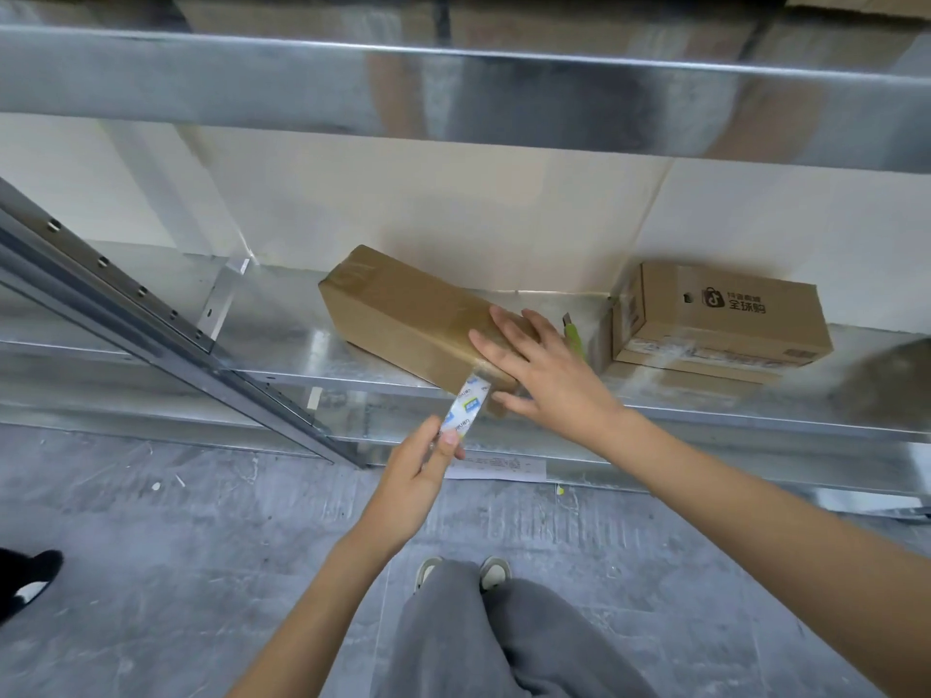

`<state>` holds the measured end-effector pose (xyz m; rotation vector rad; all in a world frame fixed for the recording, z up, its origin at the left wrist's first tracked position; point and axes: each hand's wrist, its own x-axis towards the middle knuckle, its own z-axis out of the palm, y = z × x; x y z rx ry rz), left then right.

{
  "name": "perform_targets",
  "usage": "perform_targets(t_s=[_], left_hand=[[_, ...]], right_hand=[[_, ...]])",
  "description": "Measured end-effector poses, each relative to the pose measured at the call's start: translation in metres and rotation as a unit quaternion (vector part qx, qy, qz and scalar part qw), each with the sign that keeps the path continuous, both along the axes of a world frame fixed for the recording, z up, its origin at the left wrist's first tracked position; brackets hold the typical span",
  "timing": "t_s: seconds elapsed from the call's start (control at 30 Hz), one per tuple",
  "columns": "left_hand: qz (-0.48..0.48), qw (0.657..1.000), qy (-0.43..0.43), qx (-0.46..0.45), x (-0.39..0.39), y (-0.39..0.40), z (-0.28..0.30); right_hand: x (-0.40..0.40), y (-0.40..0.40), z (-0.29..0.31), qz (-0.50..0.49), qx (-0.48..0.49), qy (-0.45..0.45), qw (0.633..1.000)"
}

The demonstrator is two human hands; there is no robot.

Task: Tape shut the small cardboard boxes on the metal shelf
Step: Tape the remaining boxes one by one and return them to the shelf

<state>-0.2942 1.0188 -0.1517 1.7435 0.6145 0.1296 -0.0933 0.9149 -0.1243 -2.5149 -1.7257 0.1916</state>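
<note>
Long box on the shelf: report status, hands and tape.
Right hand flat on long box, steadying it. Left hand pinches tape strip stuck to box end. Utility knife lies beside, clear.

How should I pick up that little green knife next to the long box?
Probably by the slim yellow-green utility knife's handle, reaching down from above. It lies flat on the shiny metal shelf in the narrow gap between the long brown cardboard box and the printed cardboard box, so the sides are blocked.
</note>
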Motion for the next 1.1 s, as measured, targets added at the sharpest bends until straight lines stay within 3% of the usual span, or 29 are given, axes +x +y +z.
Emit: perform_targets(t_s=[0.27,0.43,0.53,0.63,0.73,0.8,0.87,0.93,1.1], left_hand=[[0.047,0.998,-0.017,0.029,0.01,-0.01,0.011],[0.062,0.998,0.008,-0.026,0.012,-0.011,0.001],[0.067,0.996,-0.019,-0.05,0.016,-0.009,0.006],[0.1,0.993,-0.057,0.004,0.016,0.0,0.021],[0.094,0.989,-0.091,0.073,0.014,0.01,0.035],[0.066,0.99,-0.073,0.103,0.022,0.015,0.043],[0.033,0.992,-0.016,0.123,0.039,0.019,0.049],[-0.009,0.988,0.064,0.137,0.063,0.021,0.054],[-0.092,0.965,0.195,0.15,0.127,0.028,0.068]], right_hand=[[0.006,0.0,-0.001,-0.008,0.068,0.074,0.995],[0.005,0.003,-0.001,-0.029,0.082,0.106,0.991],[0.005,0.005,-0.001,-0.061,0.114,0.148,0.981],[0.001,0.005,-0.002,-0.134,0.181,0.261,0.939],[-0.009,0.005,-0.006,-0.16,0.237,0.458,0.842],[-0.01,0.004,-0.012,-0.18,0.233,0.544,0.786],[-0.005,0.002,-0.018,-0.209,0.207,0.588,0.753],[0.003,0.002,-0.024,-0.227,0.203,0.599,0.741],[0.007,0.014,-0.029,-0.257,0.244,0.551,0.756]])
